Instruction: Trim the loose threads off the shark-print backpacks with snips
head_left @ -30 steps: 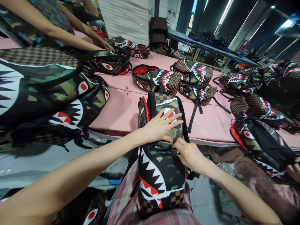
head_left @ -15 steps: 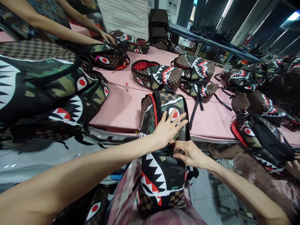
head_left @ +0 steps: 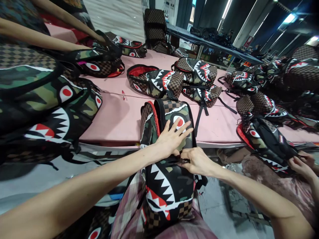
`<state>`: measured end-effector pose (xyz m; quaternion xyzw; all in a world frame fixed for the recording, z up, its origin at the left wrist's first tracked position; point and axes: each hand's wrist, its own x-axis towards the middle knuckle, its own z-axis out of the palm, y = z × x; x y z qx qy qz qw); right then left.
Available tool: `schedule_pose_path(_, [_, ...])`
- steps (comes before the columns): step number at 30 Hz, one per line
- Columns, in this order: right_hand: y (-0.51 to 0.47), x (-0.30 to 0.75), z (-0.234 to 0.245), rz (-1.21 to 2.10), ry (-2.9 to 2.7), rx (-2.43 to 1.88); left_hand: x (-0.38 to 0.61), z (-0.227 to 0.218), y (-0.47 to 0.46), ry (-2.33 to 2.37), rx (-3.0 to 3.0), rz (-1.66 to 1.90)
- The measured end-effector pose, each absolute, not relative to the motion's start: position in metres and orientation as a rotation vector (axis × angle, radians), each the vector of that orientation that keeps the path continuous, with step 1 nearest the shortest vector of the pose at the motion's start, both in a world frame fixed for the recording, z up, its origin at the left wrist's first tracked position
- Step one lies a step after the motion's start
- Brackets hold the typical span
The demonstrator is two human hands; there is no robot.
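A backpack (head_left: 169, 189) with a shark-mouth print, camouflage and brown checks stands on my lap, its upper end against the table edge. The red-lined zip opening on its upper left is partly undone. My left hand (head_left: 170, 137) lies spread on the upper front, fingers apart beside the printed red eye. Just below it, at the dark seam across the front, my right hand (head_left: 196, 160) is closed in a pinch. What sits between those fingertips is too small and shaded to make out.
Several similar backpacks (head_left: 171, 81) lie on the pink table (head_left: 114, 116). A large stack of backpacks (head_left: 47, 109) fills the left. Another person's arm (head_left: 42, 38) reaches in at upper left. At right, a person's hands (head_left: 302, 162) hold another backpack (head_left: 271, 146).
The view has swung a little to the right, so everything sits further left. My hands stay in nearly the same places on the backpack. At right, the other person's hands show more.
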<state>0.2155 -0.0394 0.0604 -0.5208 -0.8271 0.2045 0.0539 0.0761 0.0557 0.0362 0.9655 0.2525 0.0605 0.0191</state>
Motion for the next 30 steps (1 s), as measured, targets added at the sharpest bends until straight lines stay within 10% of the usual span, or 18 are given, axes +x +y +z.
schedule_pose_path(9, [-0.041,0.212,0.051,1.123,-2.126,-1.2,0.086,0.028,0.051,0.95,3.001,0.334])
schedule_pose_path(23, [-0.082,0.226,0.058,0.49,-2.559,-1.59,0.006,0.002,-0.025,0.738,2.791,0.805])
schedule_pose_path(30, [-0.1,0.217,0.019,-0.17,-2.599,-1.11,-0.009,-0.017,-0.049,0.533,2.722,1.082])
